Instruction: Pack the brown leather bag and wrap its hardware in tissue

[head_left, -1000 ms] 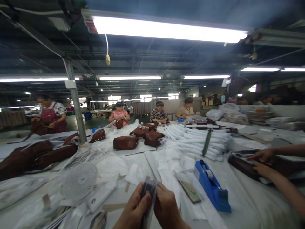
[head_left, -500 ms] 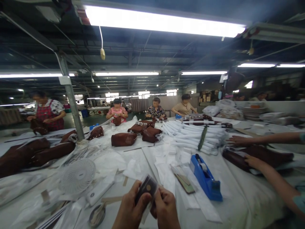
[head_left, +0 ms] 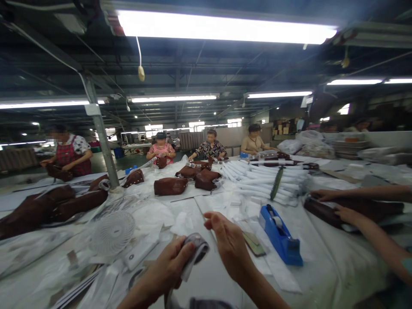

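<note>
My left hand (head_left: 172, 265) is closed on a small dark piece wrapped in clear plastic (head_left: 198, 248), which curls over at its upper end. Beside it, my right hand (head_left: 230, 242) is raised with its fingers stretched out and nothing visible in them, apart from the wrapped piece. Beyond my right hand lie flat greenish-brown card pieces (head_left: 254, 244) and a blue tape dispenser (head_left: 280, 236). A blurred dark thing (head_left: 209, 303) shows at the bottom edge; its kind cannot be made out.
A white round fan (head_left: 113, 234) lies on the left among plastic sheets. Brown leather bags (head_left: 170, 186) and a pile of white wrapped rolls (head_left: 257, 178) lie farther back. At right, a co-worker's hands (head_left: 349, 214) rest on a brown bag (head_left: 376, 208). Several people work across the table.
My right hand has let go of the plastic-wrapped piece and moved up and right, its fingers now extended. My left hand keeps the piece, now turned and curled.
</note>
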`<move>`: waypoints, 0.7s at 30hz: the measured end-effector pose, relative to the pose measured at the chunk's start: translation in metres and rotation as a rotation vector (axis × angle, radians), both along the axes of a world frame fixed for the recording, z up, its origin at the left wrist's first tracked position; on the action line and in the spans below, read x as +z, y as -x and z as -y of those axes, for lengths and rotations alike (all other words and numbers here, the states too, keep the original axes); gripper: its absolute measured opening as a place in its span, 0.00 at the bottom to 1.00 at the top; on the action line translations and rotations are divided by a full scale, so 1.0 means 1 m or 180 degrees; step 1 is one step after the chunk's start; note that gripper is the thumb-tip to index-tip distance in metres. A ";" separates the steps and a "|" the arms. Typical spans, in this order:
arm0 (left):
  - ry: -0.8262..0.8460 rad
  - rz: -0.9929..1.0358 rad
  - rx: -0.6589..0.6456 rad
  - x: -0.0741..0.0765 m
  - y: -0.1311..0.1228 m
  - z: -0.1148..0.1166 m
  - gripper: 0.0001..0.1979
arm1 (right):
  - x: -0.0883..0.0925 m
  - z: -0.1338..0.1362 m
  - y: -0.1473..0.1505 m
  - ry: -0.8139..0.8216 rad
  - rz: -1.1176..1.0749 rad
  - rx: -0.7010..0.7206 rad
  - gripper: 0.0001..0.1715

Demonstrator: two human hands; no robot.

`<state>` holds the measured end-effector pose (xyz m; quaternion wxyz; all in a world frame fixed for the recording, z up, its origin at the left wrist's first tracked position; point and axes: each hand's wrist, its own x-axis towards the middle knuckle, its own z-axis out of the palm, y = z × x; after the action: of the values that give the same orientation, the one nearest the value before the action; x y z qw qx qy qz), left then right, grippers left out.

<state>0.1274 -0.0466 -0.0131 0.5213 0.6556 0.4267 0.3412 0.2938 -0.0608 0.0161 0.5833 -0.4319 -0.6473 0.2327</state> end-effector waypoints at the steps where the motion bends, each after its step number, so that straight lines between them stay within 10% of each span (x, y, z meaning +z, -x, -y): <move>1: -0.0093 -0.0102 -0.0129 0.007 -0.004 0.000 0.26 | 0.006 -0.003 0.002 -0.0133 0.0490 0.0092 0.25; 5: -0.0105 -0.0035 -0.0106 0.023 -0.018 0.004 0.29 | 0.011 -0.012 0.013 -0.0093 0.1241 0.0237 0.25; 12: -0.0034 0.0316 -0.0617 0.017 -0.018 0.007 0.29 | -0.008 -0.015 0.012 0.0141 -0.0093 0.0060 0.31; 21: -0.1168 0.0434 0.1136 -0.055 -0.047 0.008 0.30 | -0.023 -0.022 0.035 0.0983 -0.2938 -0.0089 0.25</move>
<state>0.1744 -0.0544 -0.0678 0.3528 0.6290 0.4304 0.5428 0.2585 -0.0390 -0.0074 0.7417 -0.3738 -0.2731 0.4854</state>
